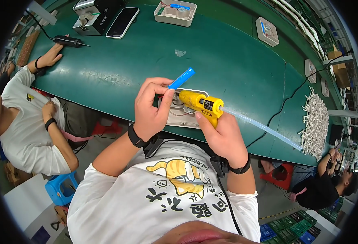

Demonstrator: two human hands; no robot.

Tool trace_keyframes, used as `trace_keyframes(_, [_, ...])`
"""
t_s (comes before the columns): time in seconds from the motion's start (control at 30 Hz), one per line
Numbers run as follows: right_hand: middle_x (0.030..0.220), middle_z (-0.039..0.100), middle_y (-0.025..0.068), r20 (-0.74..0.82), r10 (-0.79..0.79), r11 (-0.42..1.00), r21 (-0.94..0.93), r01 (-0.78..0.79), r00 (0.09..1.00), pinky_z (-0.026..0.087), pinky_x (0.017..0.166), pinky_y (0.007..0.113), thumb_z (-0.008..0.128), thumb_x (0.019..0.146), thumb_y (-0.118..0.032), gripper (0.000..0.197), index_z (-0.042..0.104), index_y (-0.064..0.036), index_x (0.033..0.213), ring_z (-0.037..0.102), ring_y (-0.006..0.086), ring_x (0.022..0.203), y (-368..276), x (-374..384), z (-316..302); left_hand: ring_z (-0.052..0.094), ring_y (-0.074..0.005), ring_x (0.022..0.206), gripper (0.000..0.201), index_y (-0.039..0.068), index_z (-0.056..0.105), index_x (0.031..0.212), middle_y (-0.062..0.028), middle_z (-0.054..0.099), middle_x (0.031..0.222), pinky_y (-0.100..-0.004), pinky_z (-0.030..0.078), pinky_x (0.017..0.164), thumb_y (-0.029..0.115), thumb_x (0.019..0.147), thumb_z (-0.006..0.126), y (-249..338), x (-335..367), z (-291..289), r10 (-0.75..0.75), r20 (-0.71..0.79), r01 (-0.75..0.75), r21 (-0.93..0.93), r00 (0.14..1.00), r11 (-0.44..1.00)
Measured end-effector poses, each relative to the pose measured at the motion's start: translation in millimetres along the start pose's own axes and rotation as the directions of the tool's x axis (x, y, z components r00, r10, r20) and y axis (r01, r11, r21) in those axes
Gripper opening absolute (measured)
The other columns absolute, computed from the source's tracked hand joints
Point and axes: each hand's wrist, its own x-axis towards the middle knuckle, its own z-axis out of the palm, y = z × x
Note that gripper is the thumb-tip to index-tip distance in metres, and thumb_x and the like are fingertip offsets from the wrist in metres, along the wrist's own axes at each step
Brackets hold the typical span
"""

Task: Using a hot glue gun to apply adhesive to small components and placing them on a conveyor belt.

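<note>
My left hand [151, 112] is closed, pinching a blue cylindrical battery [183, 78] by its lower end, tilted up to the right. My right hand [225, 136] is wrapped round the grip of a yellow hot glue gun [192, 99]. A long translucent glue stick [264, 127] runs out of the gun's back toward the right. Under both hands, at the table's near edge, a white plastic case [182, 120] lies with wires inside. The gun's nozzle points left, over that case and close to my left fingers; the tip is partly hidden.
The green table [118, 61] bears a phone [123, 22], a black machine [95, 18] and white cases, including one with a blue battery [175, 13]. A pile of small whitish parts [315, 124] and a black cable [278, 105] lie right. A co-worker's hand touches a black electric screwdriver [67, 41].
</note>
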Motion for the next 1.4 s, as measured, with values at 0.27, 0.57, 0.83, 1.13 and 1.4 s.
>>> trace_keyframes(0.27, [0.095,0.074,0.0071,0.084,-0.037,0.994,0.105,0.028,0.996,0.052,0.069,0.032,0.069,0.106,-0.019,0.027,0.071,0.0041,0.120,0.063,0.0148,0.075,6,-9,-16,0.068,-0.0212,0.089,0.012,0.000,0.063,0.095,-0.0152,0.073,0.113,-0.0322,0.055,0.076,0.002,0.098,0.074,1,3,-1,0.057,-0.008,-0.057,0.047,0.998,0.997])
trace_keyframes(0.57, [0.087,0.072,0.0020,-0.102,0.176,0.977,0.137,-0.161,0.979,0.046,0.058,0.025,0.072,0.105,-0.026,0.031,0.072,0.0015,0.119,0.058,0.0056,0.068,16,-29,-34,0.069,-0.0209,0.083,0.014,0.001,0.065,0.088,-0.0122,0.076,0.102,-0.0320,0.056,0.073,0.000,0.091,0.079,3,2,-4,0.001,0.068,-0.001,0.004,0.998,1.000])
trace_keyframes(0.83, [0.081,0.068,-0.0001,-0.090,0.215,0.961,0.196,-0.195,0.972,0.046,0.056,0.025,0.073,0.105,-0.028,0.030,0.072,0.0004,0.116,0.058,0.0061,0.065,20,-28,-35,0.071,-0.0219,0.086,0.016,0.002,0.065,0.087,-0.0108,0.077,0.096,-0.0323,0.057,0.075,-0.001,0.087,0.080,2,4,-3,0.069,0.074,-0.070,0.022,0.995,0.997])
trace_keyframes(1.13, [0.091,0.074,0.0022,-0.053,0.234,0.945,0.247,-0.214,0.971,0.048,0.058,0.024,0.070,0.107,-0.026,0.029,0.073,0.0005,0.117,0.059,0.0054,0.067,28,-38,-44,0.071,-0.0231,0.089,0.016,0.002,0.063,0.088,-0.0129,0.077,0.100,-0.0392,0.057,0.091,0.001,0.091,0.079,13,6,-6,-0.027,0.163,0.012,0.093,0.986,0.996])
trace_keyframes(1.4, [0.100,0.079,0.0061,-0.006,0.221,0.906,0.372,-0.203,0.975,0.049,0.058,0.023,0.065,0.110,-0.023,0.031,0.069,0.0020,0.127,0.060,0.0064,0.066,28,-25,-38,0.066,-0.0268,0.096,0.021,0.004,0.062,0.086,-0.0100,0.073,0.104,-0.0389,0.052,0.084,0.006,0.087,0.082,13,15,-9,0.029,0.171,-0.083,0.316,0.985,0.945])
